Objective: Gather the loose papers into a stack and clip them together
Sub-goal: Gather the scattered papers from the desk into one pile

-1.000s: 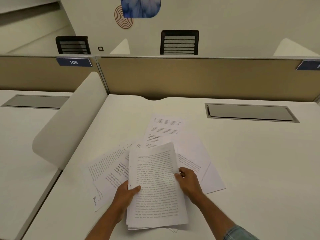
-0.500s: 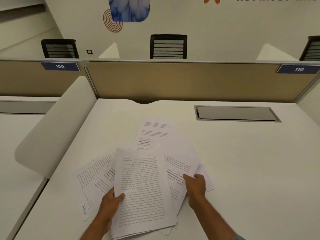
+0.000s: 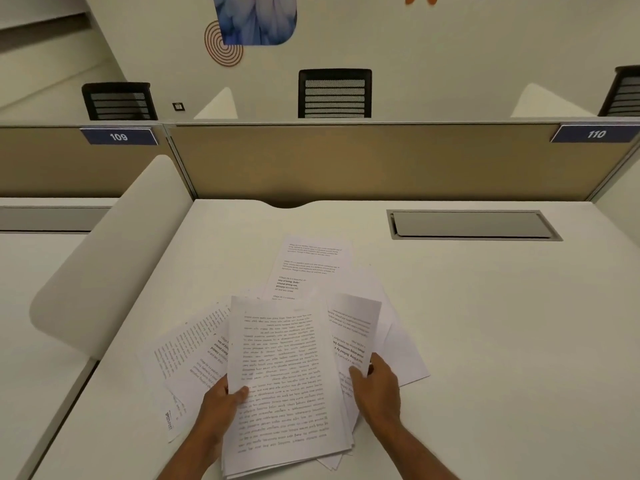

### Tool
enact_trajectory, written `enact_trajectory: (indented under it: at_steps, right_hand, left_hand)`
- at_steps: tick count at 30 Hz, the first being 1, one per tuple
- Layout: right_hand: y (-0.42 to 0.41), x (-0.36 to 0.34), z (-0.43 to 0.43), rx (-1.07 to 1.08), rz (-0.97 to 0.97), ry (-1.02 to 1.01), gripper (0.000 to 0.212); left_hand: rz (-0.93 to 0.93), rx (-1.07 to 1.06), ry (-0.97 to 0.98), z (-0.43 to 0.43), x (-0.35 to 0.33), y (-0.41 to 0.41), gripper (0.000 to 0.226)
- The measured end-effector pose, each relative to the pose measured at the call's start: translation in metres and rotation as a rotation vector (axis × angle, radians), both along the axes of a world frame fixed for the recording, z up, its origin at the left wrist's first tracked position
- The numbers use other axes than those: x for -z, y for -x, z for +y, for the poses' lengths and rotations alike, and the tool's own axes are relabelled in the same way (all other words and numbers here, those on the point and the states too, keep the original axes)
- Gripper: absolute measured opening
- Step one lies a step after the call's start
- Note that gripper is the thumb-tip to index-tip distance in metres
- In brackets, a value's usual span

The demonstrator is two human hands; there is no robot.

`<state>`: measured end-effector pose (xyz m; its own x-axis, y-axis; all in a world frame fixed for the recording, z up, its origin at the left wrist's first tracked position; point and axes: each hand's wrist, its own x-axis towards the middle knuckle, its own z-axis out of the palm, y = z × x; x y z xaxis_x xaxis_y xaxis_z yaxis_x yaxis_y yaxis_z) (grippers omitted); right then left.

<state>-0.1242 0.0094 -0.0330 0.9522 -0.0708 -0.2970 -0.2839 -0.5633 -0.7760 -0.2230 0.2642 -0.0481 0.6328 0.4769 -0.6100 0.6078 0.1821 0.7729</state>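
Gathering step in hand; no clip in view. Left of the gathered stack (image 3: 282,382), two sheets (image 3: 187,351) lie fanned on the worktop (image 3: 502,341). Left hand (image 3: 218,410) pinches the stack's left edge, thumb on top. Right of the stack, right hand (image 3: 377,389) has its fingers (image 3: 356,372) closed on a curling sheet (image 3: 353,327). Next, probably: slide it under or onto the stack, then the far sheet (image 3: 311,265). Panel tags read "109" (image 3: 118,136) and "110" (image 3: 595,134); page text illegible.
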Motion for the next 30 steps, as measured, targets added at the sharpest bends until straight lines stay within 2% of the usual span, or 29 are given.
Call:
enact_trajectory:
  at_steps: [2,4,11,13,16,18,21,25,30]
  right_hand:
    - [0.000,0.003,-0.002,-0.057,0.059,-0.065,0.023]
    - [-0.005,0.002,-0.011,-0.011,0.024,-0.078,0.018]
    - [-0.066,-0.040,-0.084,0.480,-0.328,-0.145,0.010]
    - [-0.083,-0.051,-0.100,0.538,-0.346,-0.266,0.010]
    - [-0.094,-0.059,-0.102,0.425,-0.197,-0.563,0.025]
    - [-0.089,-0.056,-0.087,0.278,-0.073,-0.623,0.029]
    - [-0.068,-0.040,-0.049,0.085,0.022,-0.547,0.023]
    - [-0.038,-0.013,0.002,-0.059,0.104,-0.387,0.016]
    - [-0.018,-0.002,0.038,-0.193,0.058,-0.268,0.029]
  left_hand:
    - [-0.006,-0.006,0.025,0.001,-0.003,0.001,0.044]
    - [-0.026,-0.023,0.043,0.006,-0.010,0.003,0.042]
    - [-0.057,-0.088,-0.016,0.044,-0.020,0.014,0.045]
    - [-0.056,-0.085,-0.014,0.046,-0.019,0.016,0.045]
    - [-0.037,-0.065,0.018,0.042,-0.019,0.013,0.044]
    - [-0.022,-0.045,0.038,0.036,-0.020,0.008,0.041]
    - [-0.007,-0.016,0.048,0.027,-0.024,0.002,0.031]
    - [-0.005,-0.006,0.048,0.024,-0.022,-0.002,0.024]
    - [-0.056,-0.074,0.062,0.013,-0.025,-0.008,0.034]
